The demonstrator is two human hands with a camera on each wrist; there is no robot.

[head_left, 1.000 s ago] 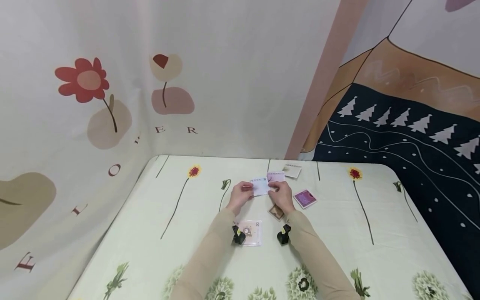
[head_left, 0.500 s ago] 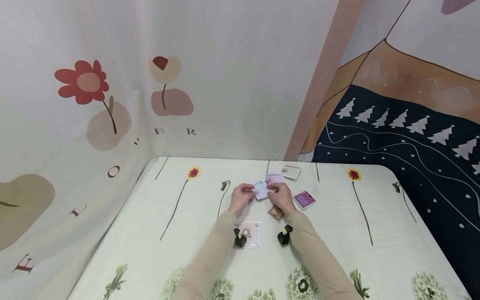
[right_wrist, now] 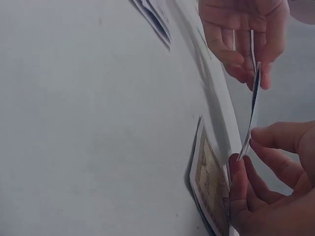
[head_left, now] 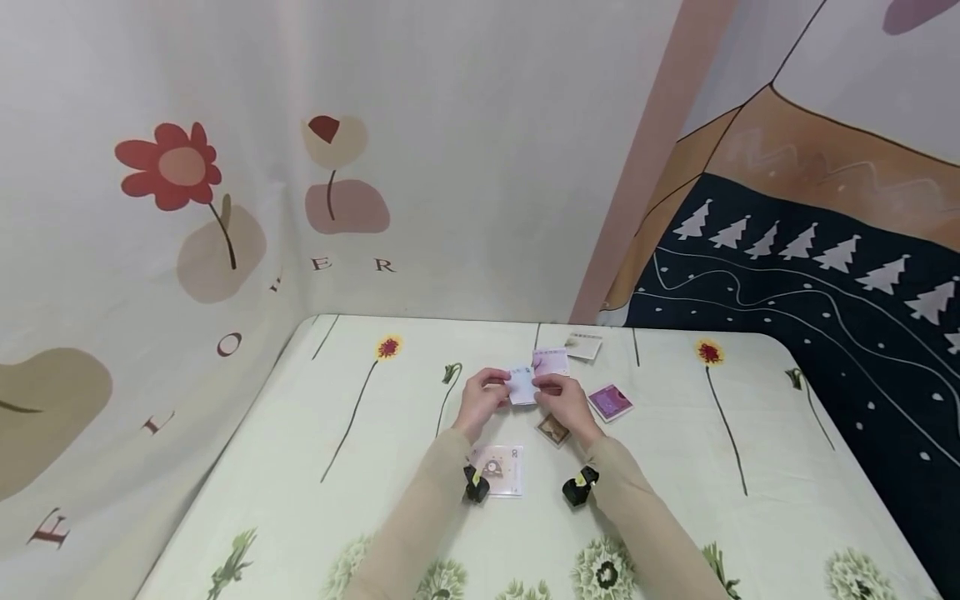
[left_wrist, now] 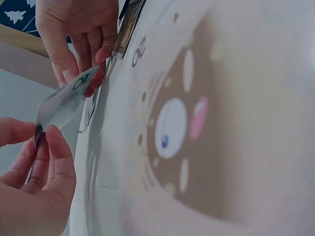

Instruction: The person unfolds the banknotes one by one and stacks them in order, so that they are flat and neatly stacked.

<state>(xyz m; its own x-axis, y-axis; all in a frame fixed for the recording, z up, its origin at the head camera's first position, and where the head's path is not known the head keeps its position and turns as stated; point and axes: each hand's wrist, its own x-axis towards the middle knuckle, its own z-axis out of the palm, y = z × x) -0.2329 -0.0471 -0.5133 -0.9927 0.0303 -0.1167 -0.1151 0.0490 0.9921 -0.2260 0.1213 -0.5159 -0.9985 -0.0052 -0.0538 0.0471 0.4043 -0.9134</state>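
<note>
Both hands pinch a pale blue printed paper (head_left: 522,386) between them above the table. My left hand (head_left: 482,398) has its left edge between thumb and fingers; my right hand (head_left: 564,402) grips the opposite edge. Dark printed marks show near the top of the paper (left_wrist: 61,105) in the left wrist view. Seen edge-on in the right wrist view, the paper (right_wrist: 255,98) is thin and looks layered. Below the right hand lies a small brown picture piece (head_left: 553,429). A pink printed piece (head_left: 501,471) with a cartoon figure lies near the left wrist.
Just behind the held paper is a lilac printed paper (head_left: 551,361), and beyond it a white one (head_left: 583,346). A purple square piece (head_left: 610,402) lies to the right. Flower-printed cloth (head_left: 675,467) covers the table, with printed curtains (head_left: 465,167) behind.
The held paper was wider and lay across between the hands; it tilted, and now appears narrower and straighter. The right hand has shifted slightly down, uncovering more of the brown piece.
</note>
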